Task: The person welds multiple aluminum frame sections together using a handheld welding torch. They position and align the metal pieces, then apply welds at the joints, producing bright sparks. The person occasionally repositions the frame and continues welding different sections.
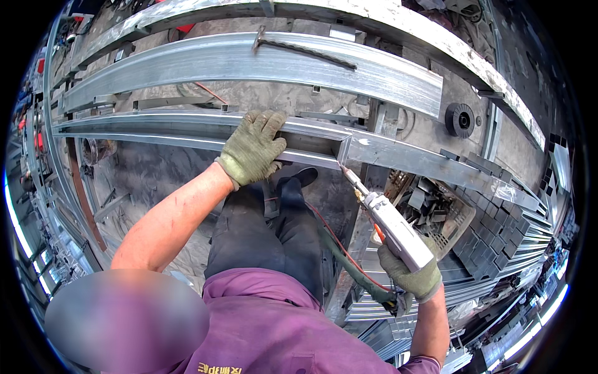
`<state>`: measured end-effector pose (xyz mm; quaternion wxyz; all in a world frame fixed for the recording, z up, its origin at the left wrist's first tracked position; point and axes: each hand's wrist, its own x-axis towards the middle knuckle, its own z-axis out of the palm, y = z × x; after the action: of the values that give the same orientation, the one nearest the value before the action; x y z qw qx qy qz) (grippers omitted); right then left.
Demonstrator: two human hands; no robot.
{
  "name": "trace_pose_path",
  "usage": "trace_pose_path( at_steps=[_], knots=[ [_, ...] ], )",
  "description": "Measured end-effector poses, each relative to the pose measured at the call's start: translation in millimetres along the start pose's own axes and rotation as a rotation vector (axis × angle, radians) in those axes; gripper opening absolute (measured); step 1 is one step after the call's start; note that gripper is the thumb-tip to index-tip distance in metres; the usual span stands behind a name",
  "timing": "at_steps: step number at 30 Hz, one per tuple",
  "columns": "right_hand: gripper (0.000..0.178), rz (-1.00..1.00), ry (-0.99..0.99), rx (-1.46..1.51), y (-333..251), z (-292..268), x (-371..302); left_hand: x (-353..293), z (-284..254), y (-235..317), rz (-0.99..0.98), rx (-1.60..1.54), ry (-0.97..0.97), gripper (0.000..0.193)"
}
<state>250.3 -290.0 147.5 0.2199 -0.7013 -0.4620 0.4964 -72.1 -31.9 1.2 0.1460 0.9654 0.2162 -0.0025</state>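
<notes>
Mid-frame, the left hand (254, 148) lies across the channel (311, 159), seemingly steadying it, grip unclear; lower right, the right hand (411, 274) clasps the gun (398, 230), tip (346, 171) angled toward the joint (343, 151).

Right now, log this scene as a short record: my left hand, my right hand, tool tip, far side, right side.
Left hand: gloved, on the metal channel
Right hand: gloved, gripping a pale handheld tool
Tool tip: at the channel's near edge; contact unclear
Far side: T-shaped rod lying on a wide metal beam
Right side: black spool; beige crate holding metal pieces
</notes>
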Motion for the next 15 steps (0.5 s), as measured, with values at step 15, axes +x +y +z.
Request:
trace_pose_path(
  at_steps=[15],
  knots=[
    [0.024, 0.004, 0.026, 0.027, -2.5, 2.7, 7.3, -1.3, 2.2, -1.4, 0.024, 0.013, 0.041, 0.05]
  ],
)
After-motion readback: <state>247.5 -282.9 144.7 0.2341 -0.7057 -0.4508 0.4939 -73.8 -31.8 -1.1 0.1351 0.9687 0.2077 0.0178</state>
